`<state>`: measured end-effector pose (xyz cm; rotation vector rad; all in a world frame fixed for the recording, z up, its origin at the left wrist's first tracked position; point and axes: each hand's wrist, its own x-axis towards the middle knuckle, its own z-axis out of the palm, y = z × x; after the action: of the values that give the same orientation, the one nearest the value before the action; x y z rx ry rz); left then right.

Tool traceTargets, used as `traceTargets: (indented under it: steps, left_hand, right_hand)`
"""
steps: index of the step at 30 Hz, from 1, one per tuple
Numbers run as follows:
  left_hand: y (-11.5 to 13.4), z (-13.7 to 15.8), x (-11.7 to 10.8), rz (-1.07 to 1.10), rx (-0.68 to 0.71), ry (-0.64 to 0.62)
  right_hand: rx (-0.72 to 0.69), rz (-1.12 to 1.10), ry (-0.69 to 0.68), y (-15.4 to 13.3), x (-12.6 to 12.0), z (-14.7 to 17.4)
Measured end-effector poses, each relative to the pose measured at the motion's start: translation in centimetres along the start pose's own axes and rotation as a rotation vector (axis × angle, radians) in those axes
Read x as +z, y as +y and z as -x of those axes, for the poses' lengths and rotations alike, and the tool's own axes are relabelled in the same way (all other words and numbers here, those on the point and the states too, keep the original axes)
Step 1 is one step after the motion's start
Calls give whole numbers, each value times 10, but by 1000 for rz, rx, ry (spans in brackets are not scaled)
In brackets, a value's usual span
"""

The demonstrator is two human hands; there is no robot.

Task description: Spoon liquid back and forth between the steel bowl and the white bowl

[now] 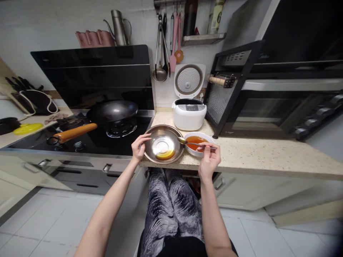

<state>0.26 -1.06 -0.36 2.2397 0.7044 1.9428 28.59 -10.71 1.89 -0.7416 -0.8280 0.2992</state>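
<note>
My left hand (139, 147) grips the left rim of a shiny metal bowl (155, 135), fingers over the edge. A pool of yellow-brown liquid (165, 155) lies in the lower part of this bowl. Pinched in my right hand (209, 160) is the handle of a metal spoon (182, 140), held nearly level. The spoon's head is over the gap where the two bowls meet, with what looks like liquid in it. Close against the metal bowl's right side stands a white bowl (189, 150) of amber-orange liquid (197, 140), beneath the spoon's handle.
A rice cooker (189, 119) with its lid up stands behind the bowls. On the left, a black wok (112, 111) with a wooden handle sits on the stove. An oven (278, 110) is at the right. Utensils (174, 50) hang on the wall above.
</note>
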Motion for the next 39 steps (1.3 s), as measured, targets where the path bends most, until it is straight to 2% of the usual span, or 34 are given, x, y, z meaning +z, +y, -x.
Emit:
traceTargets:
  steps: [7,12,16,23,30,34,39]
  left_hand:
    - [0,-1,0,-28,4,0]
    - [1,0,-1,-40,-10,-4]
    - [0,0,-1,-49,-9,-5]
    - [-1,0,0,-44,-14,4]
    - [-1,1,0,-20,-26,3]
    - [-1,1,0,-21,-18,5]
    - [0,0,0,-12,-10,3]
  right_hand:
    - [-60,86,62,-3,-9,-7]
    - [-126,218,41,-1,-15,0]
    - [-226,291,-64,10,-22,5]
    - [-512,399,-337,26,-34,3]
    - [-693,472,-412,31,-39,6]
    - [-652,457,-366,31,-38,6]
    - [-440,348,-126,19,-31,14]
